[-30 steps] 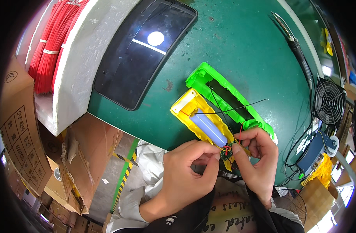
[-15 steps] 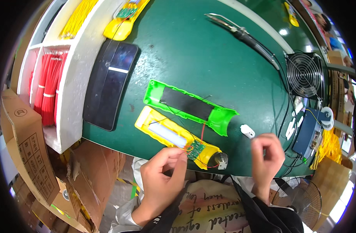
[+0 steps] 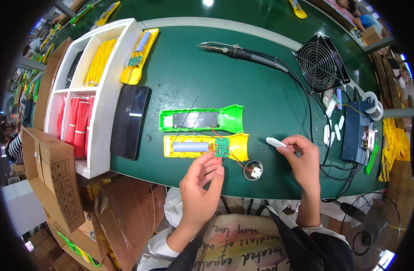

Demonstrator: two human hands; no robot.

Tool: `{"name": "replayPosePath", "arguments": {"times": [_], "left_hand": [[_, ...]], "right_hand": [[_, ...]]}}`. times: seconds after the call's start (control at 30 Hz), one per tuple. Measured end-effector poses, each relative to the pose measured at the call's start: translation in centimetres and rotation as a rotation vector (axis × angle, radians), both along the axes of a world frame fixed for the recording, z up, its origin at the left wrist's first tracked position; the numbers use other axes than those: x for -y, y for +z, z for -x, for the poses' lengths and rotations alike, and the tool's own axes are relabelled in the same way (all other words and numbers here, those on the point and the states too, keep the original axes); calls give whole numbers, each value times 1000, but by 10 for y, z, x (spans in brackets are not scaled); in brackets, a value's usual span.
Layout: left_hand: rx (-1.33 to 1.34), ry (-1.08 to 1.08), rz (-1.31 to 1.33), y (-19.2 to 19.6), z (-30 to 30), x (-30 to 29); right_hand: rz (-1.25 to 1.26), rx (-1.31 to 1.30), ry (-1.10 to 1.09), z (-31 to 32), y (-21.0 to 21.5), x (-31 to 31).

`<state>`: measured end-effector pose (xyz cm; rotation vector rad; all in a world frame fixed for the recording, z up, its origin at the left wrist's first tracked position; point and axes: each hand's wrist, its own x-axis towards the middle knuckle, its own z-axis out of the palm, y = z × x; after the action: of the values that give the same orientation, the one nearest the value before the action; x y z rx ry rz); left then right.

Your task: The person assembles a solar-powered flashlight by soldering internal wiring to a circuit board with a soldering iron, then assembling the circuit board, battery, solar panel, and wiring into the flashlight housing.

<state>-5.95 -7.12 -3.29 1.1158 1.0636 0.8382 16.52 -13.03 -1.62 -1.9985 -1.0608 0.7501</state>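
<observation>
My right hand (image 3: 301, 158) pinches a small oblong white plastic piece (image 3: 275, 142) between thumb and fingertips, just above the green table. My left hand (image 3: 201, 183) has its fingers curled in at the near edge of a yellow torch-shaped housing half (image 3: 238, 147); whatever lies between its fingertips is hidden. Inside that half are a pale violet cylindrical battery (image 3: 190, 147) and a green circuit board (image 3: 222, 147) with thin wires. A round clear reflector (image 3: 253, 170) with a white back lies off its wide end, wired to it. Behind sits a green housing half (image 3: 233, 118) with a black lining.
At left stand a white foam bin (image 3: 96, 135) of red and yellow wires, a black phone-like slab (image 3: 131, 122) and another yellow half (image 3: 132, 74). A soldering iron (image 3: 247, 55), black fan (image 3: 321, 64), white pieces (image 3: 338, 128) and blue box (image 3: 357, 135) stand beyond and right.
My right hand has come to the white piece and now grips it. The view has shifted and turned. My left fingers have moved from the wires to the yellow half's near edge.
</observation>
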Motion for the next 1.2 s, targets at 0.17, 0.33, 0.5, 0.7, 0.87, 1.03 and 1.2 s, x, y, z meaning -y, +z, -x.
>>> {"name": "replayPosePath", "arguments": {"times": [0.17,0.33,0.5,0.7,0.87,1.03,1.2], "left_hand": [[-275,-61,-299,7,28,-9],[-581,-110,-924,9,49,-38],[-589,-184,-1051,2,46,-53],[-564,-173,-1067,-12,42,-57],[-550,-180,-1150,-15,40,-65],[-506,-168,-1105,-19,40,-66],[-494,-173,-1071,-18,37,-65]], "right_hand": [[-208,-177,-2,12,10,10],[-246,-89,95,50,20,-2],[-299,179,259,78,13,-17],[-404,468,311,88,-8,-27],[-455,456,237,91,-15,-30],[-491,452,223,89,-21,-28],[-517,524,245,86,-23,-29]]}}
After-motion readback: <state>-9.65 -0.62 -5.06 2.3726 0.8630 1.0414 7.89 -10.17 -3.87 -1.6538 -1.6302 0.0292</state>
